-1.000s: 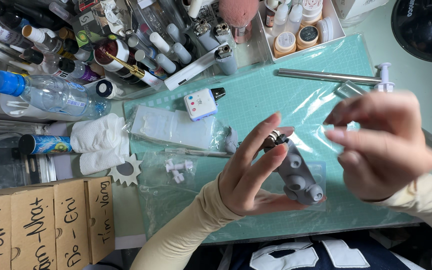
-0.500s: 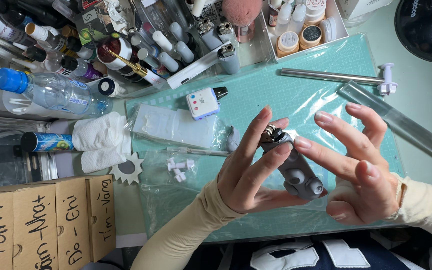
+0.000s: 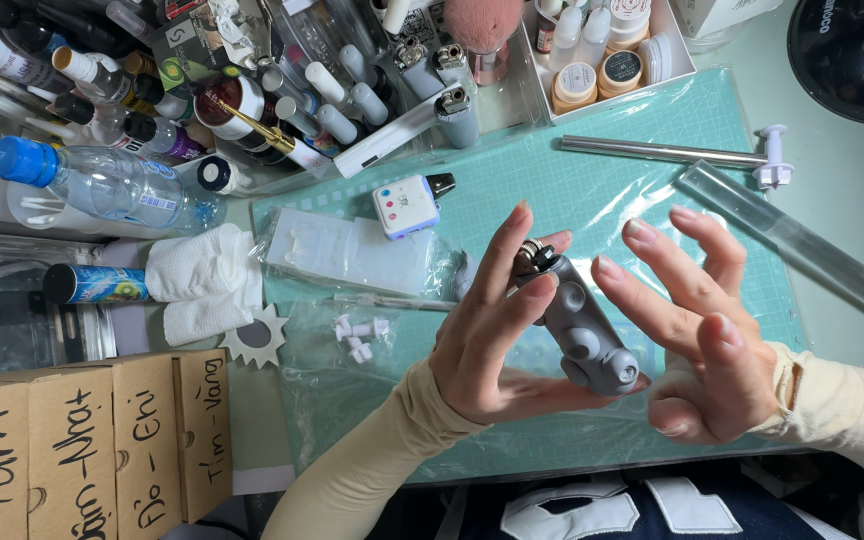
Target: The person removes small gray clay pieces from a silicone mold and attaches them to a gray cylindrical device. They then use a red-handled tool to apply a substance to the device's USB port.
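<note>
My left hand [image 3: 497, 335] holds a grey plastic model part [image 3: 584, 328] with round joints, fingers and thumb pinched near its dark metal-tipped upper end. My right hand [image 3: 702, 335] hovers just to the right of the part with fingers spread, its palm side close to the part's lower end; whether it touches is unclear. Both hands are above a teal cutting mat [image 3: 632, 185] covered with clear plastic sheet. Small white plastic pieces [image 3: 357, 335] lie in a clear bag left of my left wrist.
A small white device with coloured buttons [image 3: 407, 205], a clear tray [image 3: 352, 255], a metal rod [image 3: 662, 150], a clear ruler [image 3: 802, 245], a water bottle [image 3: 102, 185], crowded paint bottles [image 3: 282, 100], tissue [image 3: 202, 280], cardboard boxes [image 3: 82, 440], a dark lamp base [image 3: 852, 55].
My right hand has let go of the part's top, opened its fingers and dropped lower on the right. My left hand keeps holding the grey part in about the same place.
</note>
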